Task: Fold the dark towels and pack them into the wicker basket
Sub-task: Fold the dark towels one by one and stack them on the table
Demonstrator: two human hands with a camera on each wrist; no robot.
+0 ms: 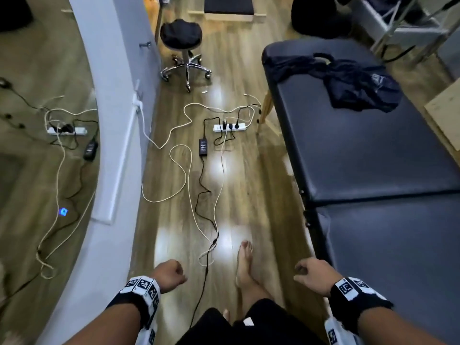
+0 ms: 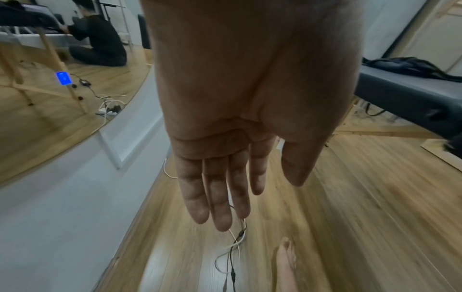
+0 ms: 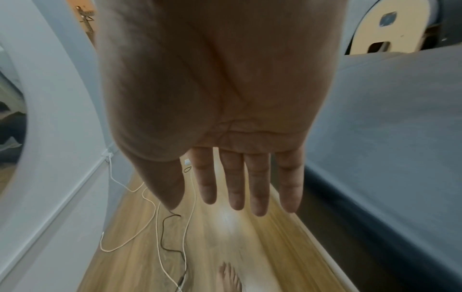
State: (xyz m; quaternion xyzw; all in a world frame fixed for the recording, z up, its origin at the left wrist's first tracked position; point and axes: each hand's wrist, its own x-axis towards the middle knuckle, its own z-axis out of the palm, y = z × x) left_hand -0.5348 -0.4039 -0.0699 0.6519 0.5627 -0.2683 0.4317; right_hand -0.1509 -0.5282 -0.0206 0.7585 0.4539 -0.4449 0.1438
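Head view. Both forearms reach forward and down over the wooden floor (image 1: 244,175), each wrist wrapped in a marker band. The left hand (image 1: 169,275) hangs knuckles-up with its fingers loosely curled under and holds nothing. The right hand (image 1: 313,276) hangs the same way just beside the near edge of the massage table (image 1: 373,150), fingers loosely bent, empty. The dark towels (image 1: 348,83) lie crumpled and unfolded at the far end of the massage table, well apart from both hands. A bare foot (image 1: 245,262) stands on the floor beside the massage table, between the two hands. Cables (image 1: 189,185) and a power strip (image 1: 229,127) lie on the floor to the left of the table; a black stool (image 1: 181,43) stands beyond them.

Left wrist view. The left hand (image 2: 240,110) shows its palm, fingers (image 2: 217,197) nearly straight and close together, thumb apart, gripping nothing. The dark towels (image 2: 410,67) lie on the massage table (image 2: 390,94) to the right of the hand.

Right wrist view. The right hand (image 3: 220,94) shows its palm, fingers (image 3: 257,183) straight and slightly spread, gripping nothing. The massage table (image 3: 390,122) runs just beside it.
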